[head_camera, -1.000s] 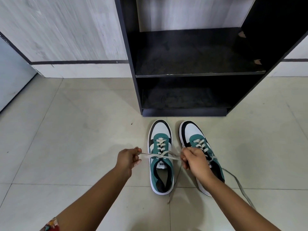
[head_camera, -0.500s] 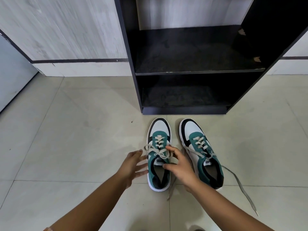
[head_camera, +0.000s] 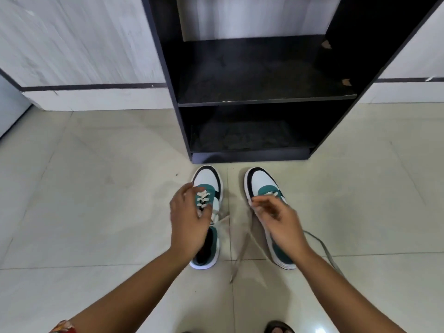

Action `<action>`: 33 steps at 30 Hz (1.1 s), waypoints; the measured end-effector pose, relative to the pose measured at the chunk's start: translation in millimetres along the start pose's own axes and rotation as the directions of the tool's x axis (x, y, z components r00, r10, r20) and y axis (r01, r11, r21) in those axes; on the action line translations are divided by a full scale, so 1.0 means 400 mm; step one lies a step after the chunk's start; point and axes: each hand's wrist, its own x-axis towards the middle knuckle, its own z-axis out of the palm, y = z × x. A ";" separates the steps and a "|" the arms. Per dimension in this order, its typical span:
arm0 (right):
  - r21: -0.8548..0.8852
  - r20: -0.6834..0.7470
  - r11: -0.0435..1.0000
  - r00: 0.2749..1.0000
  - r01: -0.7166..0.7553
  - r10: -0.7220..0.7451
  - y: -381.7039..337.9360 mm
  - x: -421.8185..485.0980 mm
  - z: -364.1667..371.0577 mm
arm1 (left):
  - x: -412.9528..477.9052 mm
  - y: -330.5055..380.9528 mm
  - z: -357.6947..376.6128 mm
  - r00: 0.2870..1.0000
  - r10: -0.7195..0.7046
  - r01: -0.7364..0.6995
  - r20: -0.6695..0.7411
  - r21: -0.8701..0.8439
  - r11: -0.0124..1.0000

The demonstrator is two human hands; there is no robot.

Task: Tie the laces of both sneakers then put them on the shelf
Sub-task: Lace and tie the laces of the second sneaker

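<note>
Standing toes-first near the shelf (head_camera: 264,99) base, both sneakers (head_camera: 207,179) unshelved.

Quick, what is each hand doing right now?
Left hand: fingers curled over the left sneaker's laces; whether it grips them cannot be told.
Right hand: over the right sneaker, fingertips pinched together, blurred; any lace in them cannot be told.

Two sneakers (head_camera: 206,188) (head_camera: 262,181), two hands (head_camera: 189,222) (head_camera: 278,219), one shelf unit (head_camera: 264,97)
</note>
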 end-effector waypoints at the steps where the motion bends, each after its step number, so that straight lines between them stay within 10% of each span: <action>1: -0.030 -0.078 0.999 0.997 0.019 -0.021 0.006 0.003 -0.043 | -0.007 0.025 0.021 0.995 0.078 -0.073 0.054 -0.092 0.993; 9: -0.085 -0.015 0.971 0.975 -0.223 0.223 0.116 -0.031 -0.140 | -0.024 0.098 0.210 0.750 0.195 -0.224 0.633 -0.034 0.974; 16: -0.150 -0.102 0.956 0.966 -0.252 0.238 0.139 -0.066 -0.166 | -0.005 0.087 0.249 0.747 0.433 -0.556 0.505 0.117 0.823; 33: -0.519 0.140 0.849 0.970 -0.101 0.201 0.087 0.028 -0.196 | 0.052 0.102 0.228 0.746 0.311 -0.454 0.589 0.109 0.884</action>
